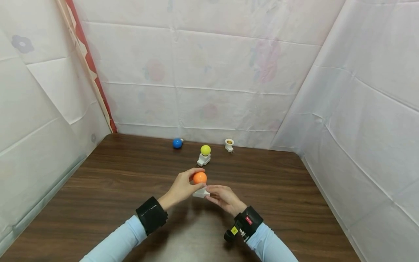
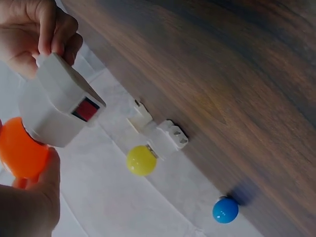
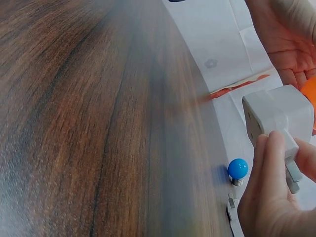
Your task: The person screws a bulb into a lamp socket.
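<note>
In the head view my left hand (image 1: 180,188) holds an orange light bulb (image 1: 200,178) between thumb and fingers. The bulb sits at the top of a white plug-in lamp socket (image 1: 200,193), and its base is hidden. My right hand (image 1: 226,199) pinches that socket by its plug end, as the right wrist view shows with a prong (image 3: 293,177) sticking out between the fingers. On the socket's side a red switch (image 2: 85,109) shows in the left wrist view. Both hands hold the pair just above the table.
Beyond the hands, a yellow bulb (image 1: 205,150) stands in a second white socket (image 1: 203,159). A blue bulb (image 1: 177,143) lies at the back left, and a bulbless white socket (image 1: 229,144) is at the back right. Pale sheeting (image 1: 209,109) walls the wooden table (image 1: 114,193).
</note>
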`<state>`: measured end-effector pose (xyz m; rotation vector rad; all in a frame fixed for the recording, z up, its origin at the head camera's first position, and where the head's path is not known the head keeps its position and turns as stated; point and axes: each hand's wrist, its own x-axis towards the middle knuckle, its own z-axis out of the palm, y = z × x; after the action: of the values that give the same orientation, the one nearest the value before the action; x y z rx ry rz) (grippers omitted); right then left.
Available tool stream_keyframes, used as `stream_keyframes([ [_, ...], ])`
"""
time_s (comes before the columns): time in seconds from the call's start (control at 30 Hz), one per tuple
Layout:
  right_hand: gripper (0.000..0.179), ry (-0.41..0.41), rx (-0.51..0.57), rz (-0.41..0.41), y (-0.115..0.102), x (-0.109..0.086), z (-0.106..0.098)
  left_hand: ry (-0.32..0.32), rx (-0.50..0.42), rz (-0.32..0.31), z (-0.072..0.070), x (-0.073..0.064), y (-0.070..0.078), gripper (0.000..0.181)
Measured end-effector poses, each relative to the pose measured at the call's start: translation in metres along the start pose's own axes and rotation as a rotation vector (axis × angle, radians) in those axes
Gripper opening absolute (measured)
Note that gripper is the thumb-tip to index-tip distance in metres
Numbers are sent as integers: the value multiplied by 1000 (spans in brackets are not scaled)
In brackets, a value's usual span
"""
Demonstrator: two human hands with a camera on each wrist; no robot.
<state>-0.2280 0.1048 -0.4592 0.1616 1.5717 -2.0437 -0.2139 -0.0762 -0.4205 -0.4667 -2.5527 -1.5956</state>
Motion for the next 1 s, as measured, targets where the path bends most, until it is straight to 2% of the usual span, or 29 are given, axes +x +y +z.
stream_keyframes([
  [0.17,38,-2,-6,11,1,0,0,-91,-26,21,-3,2,-3,43],
  [0.27,38,-4,-5,12,1,0,0,-115,-35,23,-9,-2,11,42],
  [0.33,37,-3,-5,11,1,0,1,-113,-43,20,-9,-2,12,43],
  [0.4,36,-2,-3,10,1,1,1,-100,-40,10,-9,-2,11,44],
  [0.5,34,2,2,9,1,1,1,-45,-50,-5,-4,1,-4,47],
  [0.63,34,3,10,7,0,1,1,39,-50,-27,-3,0,-4,49],
  [0.73,36,4,12,8,0,1,1,69,-31,-30,-4,-1,-3,49],
  [1.0,39,18,13,18,0,0,1,82,13,59,-4,-4,-3,48],
])
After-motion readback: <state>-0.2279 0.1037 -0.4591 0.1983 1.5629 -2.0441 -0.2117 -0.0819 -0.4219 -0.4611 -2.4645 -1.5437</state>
